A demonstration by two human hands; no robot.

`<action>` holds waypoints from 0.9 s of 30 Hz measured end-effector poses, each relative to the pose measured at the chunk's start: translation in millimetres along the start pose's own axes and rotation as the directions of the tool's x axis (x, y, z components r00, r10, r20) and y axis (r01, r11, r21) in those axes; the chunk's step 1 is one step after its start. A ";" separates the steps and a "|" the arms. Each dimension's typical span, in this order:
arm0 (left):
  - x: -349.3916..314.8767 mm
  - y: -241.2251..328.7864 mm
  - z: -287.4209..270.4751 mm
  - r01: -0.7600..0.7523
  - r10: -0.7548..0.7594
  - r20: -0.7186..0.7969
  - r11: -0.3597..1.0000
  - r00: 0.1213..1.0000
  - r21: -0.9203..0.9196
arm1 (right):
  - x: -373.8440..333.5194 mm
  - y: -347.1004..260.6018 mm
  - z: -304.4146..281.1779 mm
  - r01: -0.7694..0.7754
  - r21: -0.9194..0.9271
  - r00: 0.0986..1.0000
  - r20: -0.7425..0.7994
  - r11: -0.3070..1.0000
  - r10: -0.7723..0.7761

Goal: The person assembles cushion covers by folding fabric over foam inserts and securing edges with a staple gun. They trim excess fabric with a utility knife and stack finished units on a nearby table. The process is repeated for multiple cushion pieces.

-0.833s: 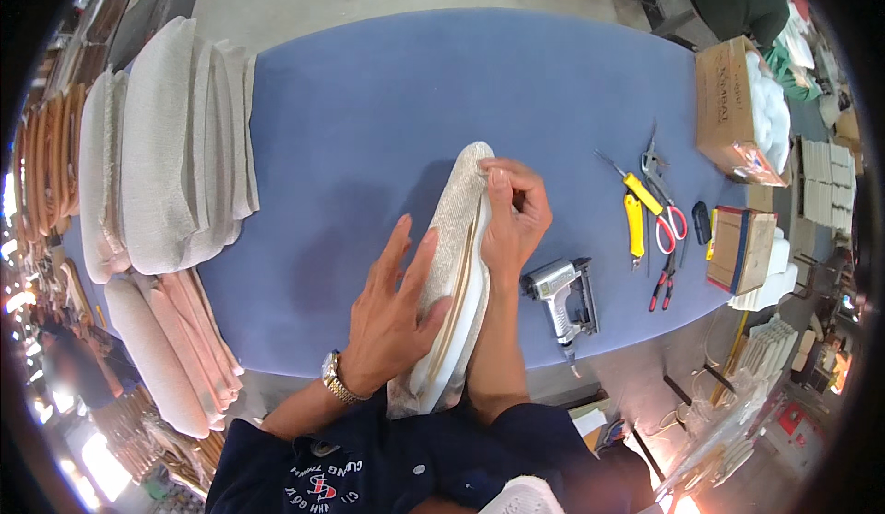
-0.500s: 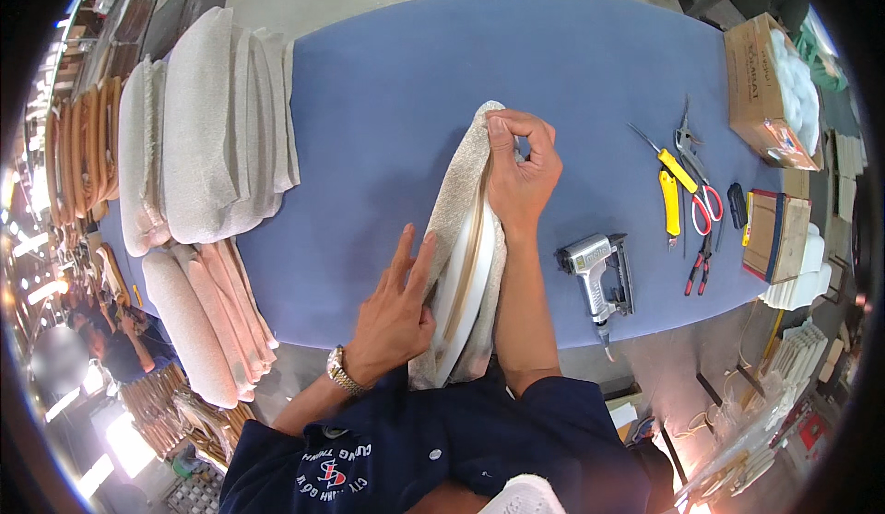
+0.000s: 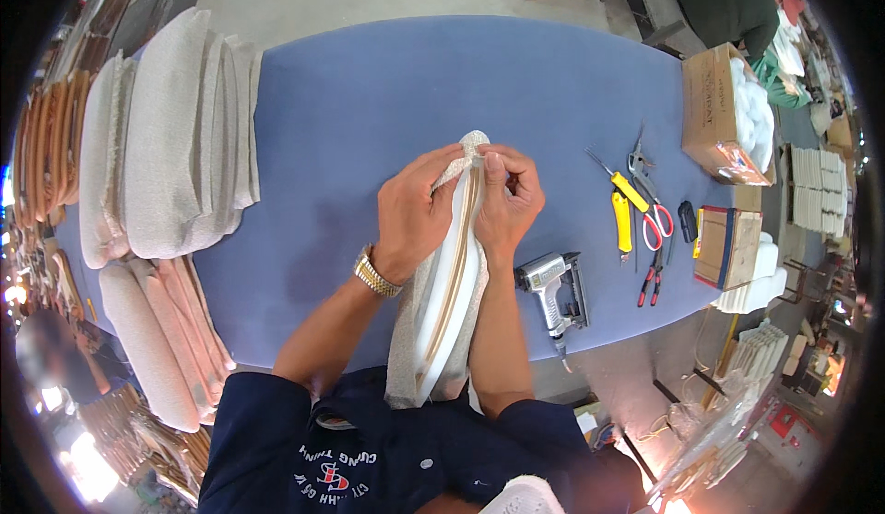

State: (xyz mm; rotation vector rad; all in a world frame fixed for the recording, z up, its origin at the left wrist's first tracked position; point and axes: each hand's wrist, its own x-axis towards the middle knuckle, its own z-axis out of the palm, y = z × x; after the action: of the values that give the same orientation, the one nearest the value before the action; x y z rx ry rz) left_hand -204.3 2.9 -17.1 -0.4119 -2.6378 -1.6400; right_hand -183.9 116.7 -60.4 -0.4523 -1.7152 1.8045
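A long, narrow padded panel (image 3: 450, 297) stands on edge in front of me, its near end against my shirt. Its edge shows brown board strips between white foam, with grey-beige woven fabric (image 3: 401, 353) loose along both sides. At the far tip, my left hand (image 3: 415, 214) pinches the fabric from the left, fingertips partly hidden behind the folds. Opposite it, my right hand (image 3: 509, 205) grips the same fabric between thumb and curled fingers. The fingertips of both hands nearly meet over the tip. Right of my right forearm lies a silver staple gun (image 3: 553, 291) with its hose.
Grey fabric-covered panels (image 3: 171, 145) and pinkish ones (image 3: 152, 339) are stacked on the left of the blue table (image 3: 359, 71). To the right lie a yellow cutter (image 3: 621, 222), scissors (image 3: 656, 224) and red-handled pliers (image 3: 651, 279). Beyond are a carton (image 3: 708, 113) and a smaller box (image 3: 724, 247).
My left hand has gone from two outstretched fingers beside the panel to pinching fabric at its tip. My right hand stays at the tip. The whole view has shifted slightly.
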 end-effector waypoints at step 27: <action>36.9 -53.4 23.4 0.299 0.012 0.440 0.717 0.898 -0.630 | -23.1 -16.8 -8.9 0.067 0.048 0.997 0.034 0.997 -0.069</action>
State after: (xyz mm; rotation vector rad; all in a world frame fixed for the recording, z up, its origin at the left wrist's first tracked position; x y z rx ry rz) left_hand -249.0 9.2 -69.3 -0.6237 -2.2044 -2.8751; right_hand -157.7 108.8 -48.5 -0.3398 -1.6876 1.8100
